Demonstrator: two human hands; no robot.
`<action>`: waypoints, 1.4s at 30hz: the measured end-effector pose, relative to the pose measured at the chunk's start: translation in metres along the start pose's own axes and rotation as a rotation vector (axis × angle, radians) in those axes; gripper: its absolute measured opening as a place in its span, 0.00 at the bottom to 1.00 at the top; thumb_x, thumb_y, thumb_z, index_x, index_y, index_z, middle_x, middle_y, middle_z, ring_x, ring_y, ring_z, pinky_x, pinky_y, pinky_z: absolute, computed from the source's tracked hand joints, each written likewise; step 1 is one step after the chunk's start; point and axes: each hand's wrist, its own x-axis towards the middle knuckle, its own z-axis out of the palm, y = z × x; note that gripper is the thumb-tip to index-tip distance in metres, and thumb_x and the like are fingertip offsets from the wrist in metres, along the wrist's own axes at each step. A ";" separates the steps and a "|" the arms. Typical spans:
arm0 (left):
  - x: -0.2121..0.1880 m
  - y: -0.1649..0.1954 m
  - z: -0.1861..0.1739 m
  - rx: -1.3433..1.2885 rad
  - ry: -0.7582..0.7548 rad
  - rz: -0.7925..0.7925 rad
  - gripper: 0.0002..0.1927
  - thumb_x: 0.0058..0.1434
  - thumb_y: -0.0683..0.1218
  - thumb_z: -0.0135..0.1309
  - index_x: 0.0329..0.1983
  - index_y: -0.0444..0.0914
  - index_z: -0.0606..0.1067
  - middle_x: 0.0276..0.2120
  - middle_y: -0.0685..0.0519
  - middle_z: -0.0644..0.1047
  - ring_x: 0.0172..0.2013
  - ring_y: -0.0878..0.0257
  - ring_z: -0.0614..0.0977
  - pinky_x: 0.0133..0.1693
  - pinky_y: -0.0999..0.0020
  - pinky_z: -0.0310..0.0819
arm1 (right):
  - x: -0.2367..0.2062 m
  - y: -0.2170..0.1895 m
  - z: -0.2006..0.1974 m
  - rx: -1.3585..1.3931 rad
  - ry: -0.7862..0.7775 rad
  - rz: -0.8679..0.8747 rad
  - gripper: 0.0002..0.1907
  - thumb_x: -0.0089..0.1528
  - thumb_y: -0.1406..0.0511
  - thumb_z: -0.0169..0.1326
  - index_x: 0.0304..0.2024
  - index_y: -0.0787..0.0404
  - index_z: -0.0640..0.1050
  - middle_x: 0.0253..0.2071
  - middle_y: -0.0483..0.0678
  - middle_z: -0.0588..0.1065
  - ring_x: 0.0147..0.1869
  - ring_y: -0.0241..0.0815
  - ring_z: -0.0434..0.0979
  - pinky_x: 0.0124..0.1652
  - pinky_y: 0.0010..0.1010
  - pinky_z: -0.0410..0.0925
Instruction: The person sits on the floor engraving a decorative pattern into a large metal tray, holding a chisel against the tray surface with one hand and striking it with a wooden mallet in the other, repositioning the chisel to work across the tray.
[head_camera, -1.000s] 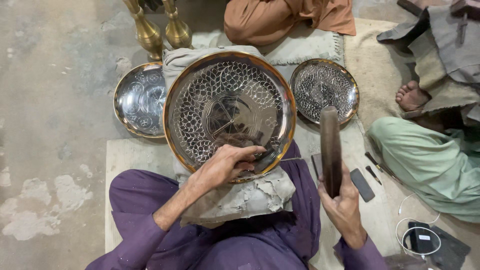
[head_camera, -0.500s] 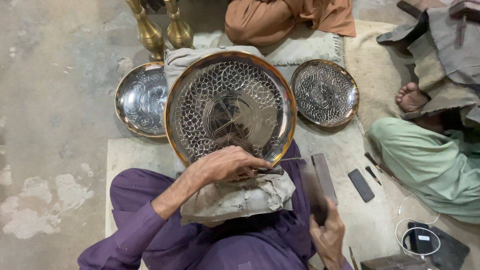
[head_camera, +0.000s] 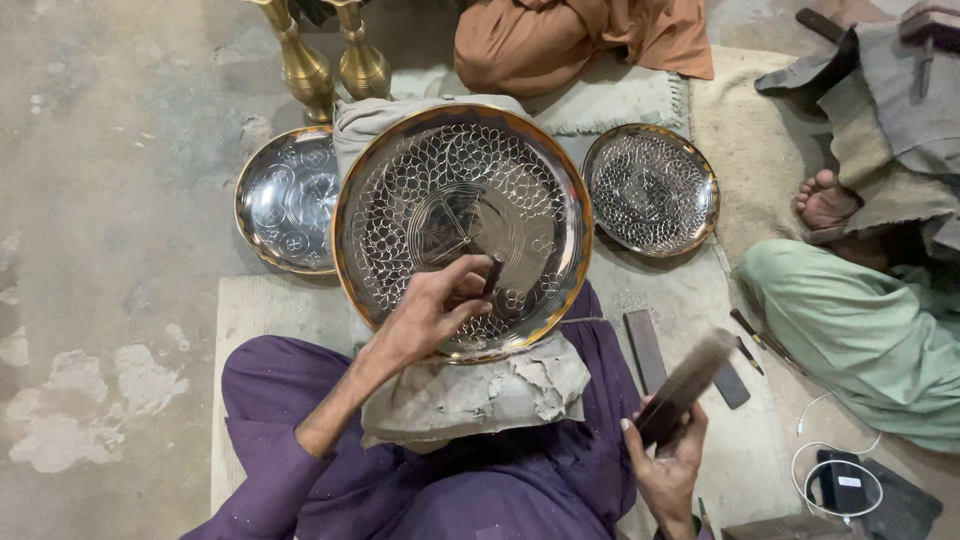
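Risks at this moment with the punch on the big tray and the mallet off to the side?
1. The left hand pinches the short punch close to its tip, so a stray blow from the mallet in the right hand could hit the fingers.
2. The big tray leans on a crumpled cloth pad; it may shift under a strike and smear the pattern.
3. A smaller tray lies close beside it, within the swing.

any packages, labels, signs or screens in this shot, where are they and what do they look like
Dark flat box: bottom right on the floor, by a white cable; rectangular, black, with a small white label on top.
No other packages, signs or screens show.
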 end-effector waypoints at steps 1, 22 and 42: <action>-0.001 0.000 0.000 -0.003 0.013 -0.023 0.24 0.63 0.38 0.59 0.62 0.38 0.69 0.44 0.44 0.85 0.44 0.58 0.89 0.47 0.64 0.87 | 0.001 0.003 0.001 0.064 -0.055 0.022 0.31 0.55 0.73 0.59 0.59 0.61 0.63 0.46 0.43 0.73 0.49 0.33 0.77 0.48 0.25 0.71; 0.009 0.000 0.011 0.232 -0.085 0.084 0.29 0.58 0.41 0.62 0.64 0.39 0.72 0.39 0.48 0.84 0.39 0.61 0.86 0.40 0.65 0.82 | 0.094 -0.079 0.022 -0.475 -0.272 -0.303 0.33 0.57 0.68 0.63 0.65 0.64 0.71 0.49 0.59 0.79 0.52 0.49 0.83 0.49 0.36 0.74; 0.023 0.012 0.004 0.310 -0.292 0.188 0.28 0.56 0.39 0.61 0.62 0.40 0.74 0.40 0.46 0.83 0.40 0.50 0.85 0.41 0.57 0.79 | 0.074 -0.087 0.025 -0.611 -0.271 -0.292 0.45 0.50 0.73 0.56 0.72 0.53 0.65 0.59 0.60 0.76 0.57 0.60 0.79 0.52 0.41 0.73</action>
